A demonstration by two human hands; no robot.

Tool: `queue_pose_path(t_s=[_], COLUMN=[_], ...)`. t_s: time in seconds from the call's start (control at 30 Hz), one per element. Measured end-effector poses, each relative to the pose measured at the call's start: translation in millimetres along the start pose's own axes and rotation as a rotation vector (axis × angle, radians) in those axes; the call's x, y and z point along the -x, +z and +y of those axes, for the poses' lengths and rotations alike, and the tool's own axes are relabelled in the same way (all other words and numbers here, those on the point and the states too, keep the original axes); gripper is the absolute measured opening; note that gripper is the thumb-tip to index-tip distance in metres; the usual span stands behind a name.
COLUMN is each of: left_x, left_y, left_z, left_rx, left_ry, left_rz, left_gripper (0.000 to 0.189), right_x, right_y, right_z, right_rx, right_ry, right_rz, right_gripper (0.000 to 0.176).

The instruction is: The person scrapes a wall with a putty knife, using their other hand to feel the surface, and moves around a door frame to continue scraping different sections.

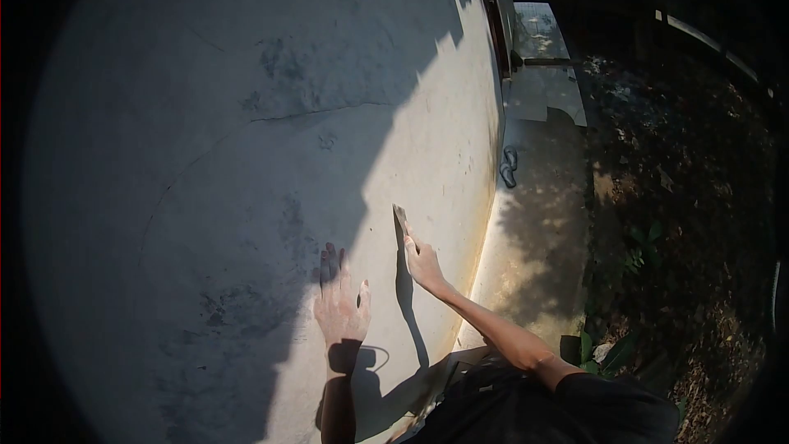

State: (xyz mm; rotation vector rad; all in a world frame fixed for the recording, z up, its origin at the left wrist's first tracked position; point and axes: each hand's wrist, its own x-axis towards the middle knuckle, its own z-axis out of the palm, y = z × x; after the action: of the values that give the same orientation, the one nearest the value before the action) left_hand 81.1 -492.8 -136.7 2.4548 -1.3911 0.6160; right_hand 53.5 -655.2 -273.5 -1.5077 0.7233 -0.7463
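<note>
A pale wall point(246, 164) fills the left and middle of the head view, partly sunlit and partly in shade. My left hand point(339, 304) is open, laid against the wall with its fingers stretched out. To the right of it, my right hand point(423, 263) is closed around the handle of a scraper point(400, 215). The scraper's flat blade is right at the sunlit wall surface. A long shadow of the scraper and arm runs down the wall below it. A thin crack point(320, 113) and dark smudges mark the wall's shaded side.
A concrete walkway point(534, 271) runs along the wall's base. A pair of shoes point(509, 166) lies on it, with light panels point(542, 90) farther off. Shaded ground with leaves borders the walkway, and a green plant point(604, 353) grows near my right arm.
</note>
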Motion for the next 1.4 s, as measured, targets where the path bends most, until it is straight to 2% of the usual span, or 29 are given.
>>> queue_pose_path(t_s=[0.1, 0.13, 0.23, 0.33, 0.4, 0.53, 0.63, 0.77, 0.83, 0.9, 0.97, 1.03, 1.07, 1.13, 1.17, 1.23, 1.3, 1.37, 1.4], left_x=[-15.8, -19.9, -31.5, -44.0, -50.4, -64.9, -65.4, -67.9, -66.3, -70.0, -74.5, -73.3, -72.6, -76.3, -79.2, -88.7, -96.2, -99.2, -99.5], left_y=[0.2, 1.2, 2.3, 4.0, 14.5, 9.1, 20.6, 40.3, 43.5, 49.5, 57.8, 59.8, 61.9, 65.1, 67.5, 74.1, 80.7, 87.4, 90.5], left_z=[4.4, 5.2, 8.7, 15.0, 10.5, 15.0, 14.6, 15.4, 13.9, 12.1, 8.6, 7.8, 7.6, 7.7, 7.8, 7.3, 6.8, 8.9, 10.2], left_rx=[-0.068, -0.065, -0.187, -0.193, -0.221, -0.177, -0.082, -0.064, -0.068, -0.071, -0.076, -0.082, -0.085, -0.093, -0.098, -0.109, -0.120, -0.128, -0.132], left_ry=[-0.009, -0.006, 0.017, -0.038, -0.067, -0.058, -0.071, -0.057, -0.052, -0.046, -0.034, -0.025, -0.023, -0.017, -0.011, 0.000, 0.004, -0.001, -0.004], left_rz=[-0.007, 0.002, 0.005, -0.038, -0.093, -0.103, -0.112, -0.144, -0.157, -0.158, -0.160, -0.168, -0.174, -0.179, -0.176, -0.169, -0.176, -0.195, -0.207], left_gripper=[0.064, 0.064, 0.064, 0.062, 0.062, 0.064, 0.067, 0.064, 0.062, 0.060, 0.059, 0.057, 0.056, 0.054, 0.054, 0.052, 0.050, 0.048, 0.048], right_x=[-9.3, -3.5, -27.4, -96.6, -112.3, -91.2, -123.1, -190.5, -178.8, -162.9, -168.8, -193.3, -208.6, -239.8, -235.5, -213.3, -218.8, -236.9, -267.4], right_y=[-14.8, -15.8, -25.2, -42.6, -54.5, -59.4, -77.5, -95.7, -97.4, -90.1, -94.1, -104.3, -105.8, -107.4, -109.4, -108.8, -109.5, -125.3, -120.6], right_z=[-15.4, -11.4, -17.6, -38.7, -57.7, -45.8, -66.8, -85.0, -85.9, -78.7, -96.1, -121.7, -119.0, -107.5, -111.6, -115.1, -113.4, -136.4, -118.0], right_rx=[0.015, 0.036, 0.065, 0.036, 0.028, 0.035, 0.106, 0.075, 0.110, 0.108, 0.137, 0.121, 0.118, -0.024, -0.029, 0.062, 0.122, 0.186, 0.102], right_ry=[-0.034, -0.129, -0.146, -0.165, -0.151, -0.216, -0.151, -0.214, -0.176, -0.289, -0.215, 0.031, 0.034, -0.261, -0.267, -0.135, -0.206, -0.078, -0.220], right_rz=[-0.046, -0.052, -0.073, -0.007, 0.014, -0.054, -0.044, 0.032, 0.007, -0.040, -0.055, -0.094, -0.092, 0.041, 0.048, -0.046, -0.013, -0.049, 0.063], right_gripper=[0.042, 0.042, 0.042, 0.042, 0.042, 0.041, 0.041, 0.041, 0.042, 0.042, 0.043, 0.043, 0.043, 0.043, 0.043, 0.043, 0.043, 0.043, 0.042])
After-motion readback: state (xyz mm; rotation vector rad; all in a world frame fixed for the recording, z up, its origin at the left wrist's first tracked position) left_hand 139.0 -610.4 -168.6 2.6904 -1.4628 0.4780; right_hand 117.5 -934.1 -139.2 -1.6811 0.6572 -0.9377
